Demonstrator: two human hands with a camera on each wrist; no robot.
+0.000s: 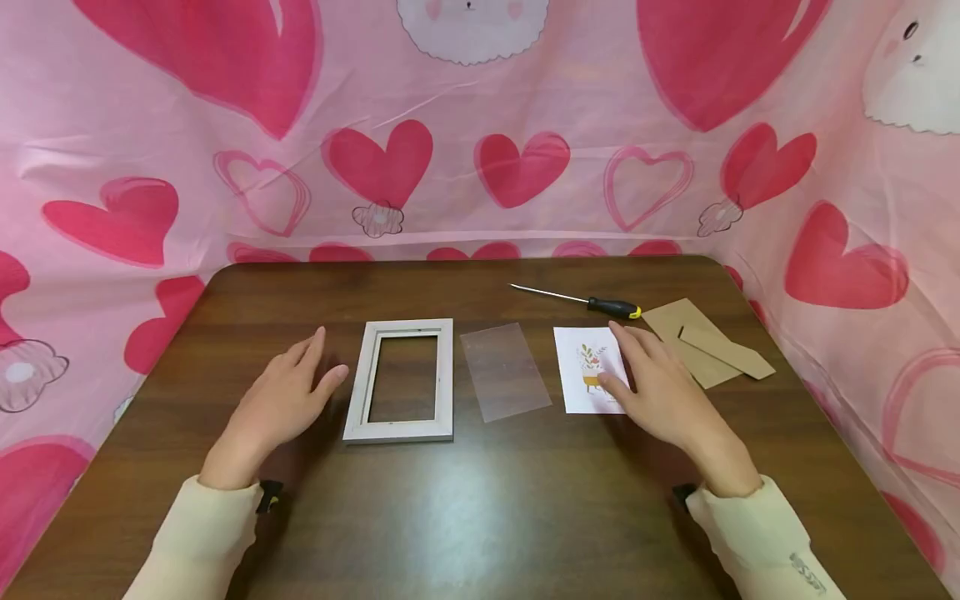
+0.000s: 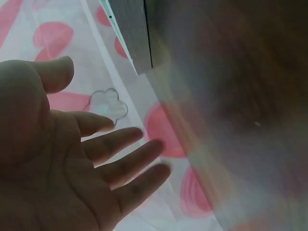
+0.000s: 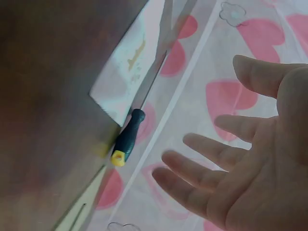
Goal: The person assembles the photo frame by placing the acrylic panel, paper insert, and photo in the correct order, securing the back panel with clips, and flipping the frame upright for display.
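Observation:
To the left of a whitish picture frame (image 1: 356, 408), my left hand (image 1: 279, 400) is held with its fingers loosely extended and nothing in it; the left wrist view shows its palm and spread fingers. My right hand (image 1: 663, 387) hovers over the right side of a white card (image 1: 573, 392) printed with a plant in a yellow pot, hiding part of it. The right wrist view shows that palm free of any object, apart from the card. A clear plastic sheet (image 1: 506, 371) lies between the picture frame and the card.
A screwdriver (image 1: 615, 308) with a black and yellow handle lies behind the card. At the right, a brown backing board (image 1: 678, 321) with a stand leg (image 1: 731, 354) lies on the wooden table (image 1: 480, 517). Pink heart-patterned cloth (image 1: 450, 100) hangs around the back and sides.

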